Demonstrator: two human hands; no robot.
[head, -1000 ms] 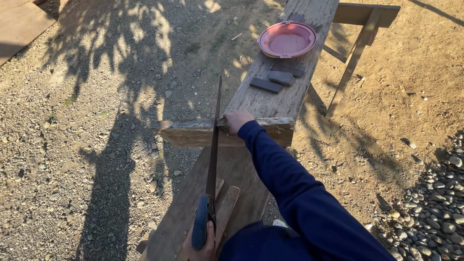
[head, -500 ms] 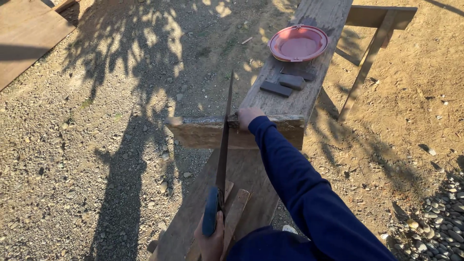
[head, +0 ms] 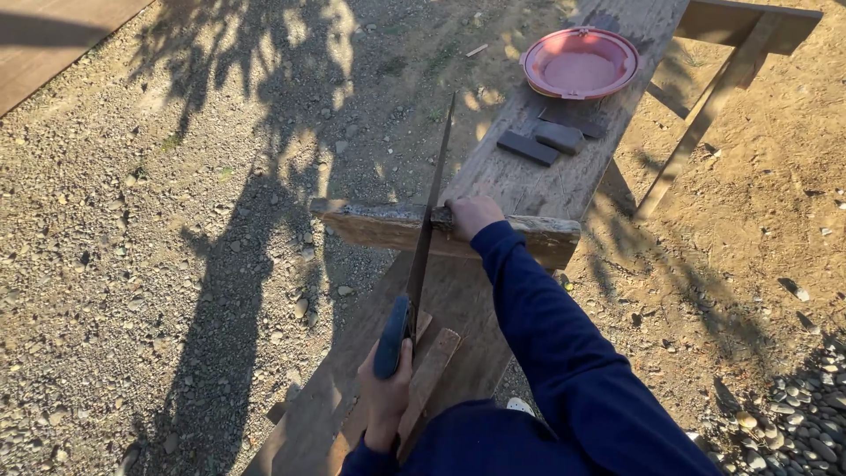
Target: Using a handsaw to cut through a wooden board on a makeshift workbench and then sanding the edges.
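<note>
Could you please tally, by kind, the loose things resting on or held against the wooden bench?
Hand saw: 1, held by the left hand
Wood piece being cut: 1, steadied by the right hand
Pink round dish: 1
Dark flat blocks: 3
Short wooden slats near the saw handle: 2
Total: 8

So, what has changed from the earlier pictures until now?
The left hand pushed the saw forward, away from the person, across the wooden piece. Unchanged: both grips, right hand holding the piece on the bench, pink dish and dark blocks.
</note>
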